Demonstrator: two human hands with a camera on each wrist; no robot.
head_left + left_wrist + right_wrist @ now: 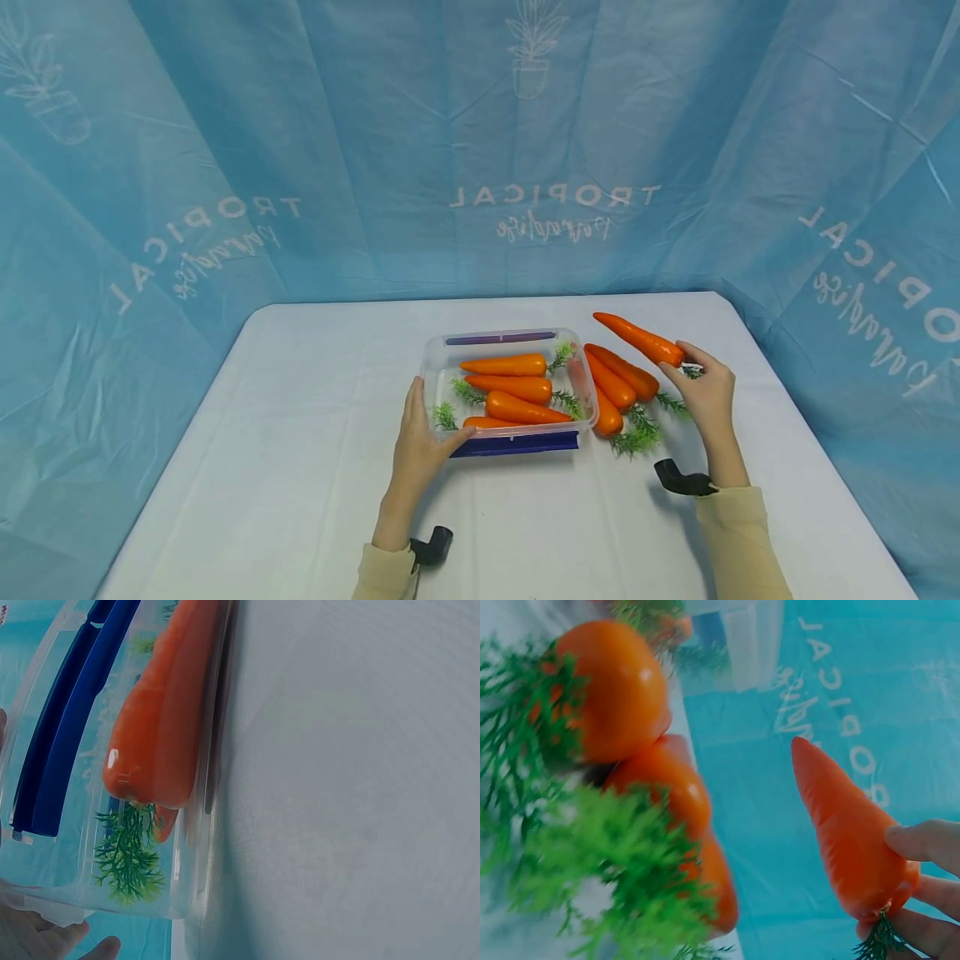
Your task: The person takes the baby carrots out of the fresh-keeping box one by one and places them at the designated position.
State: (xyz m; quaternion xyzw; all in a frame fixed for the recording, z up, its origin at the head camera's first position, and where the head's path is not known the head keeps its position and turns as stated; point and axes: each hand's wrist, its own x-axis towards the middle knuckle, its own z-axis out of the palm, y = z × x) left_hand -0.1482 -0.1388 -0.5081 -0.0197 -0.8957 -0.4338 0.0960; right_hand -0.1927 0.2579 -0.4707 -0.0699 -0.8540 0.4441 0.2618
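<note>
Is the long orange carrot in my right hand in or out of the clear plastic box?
Out: the head view shows your right hand pinching the orange carrot right of the box.

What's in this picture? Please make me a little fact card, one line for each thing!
Left hand: grips the clear box at its left side
Right hand: pinches one carrot, raised in the air
Inside the box: four carrots showing
Right of the box: three carrots
Table: white
Backdrop: blue, with pale lettering
</note>
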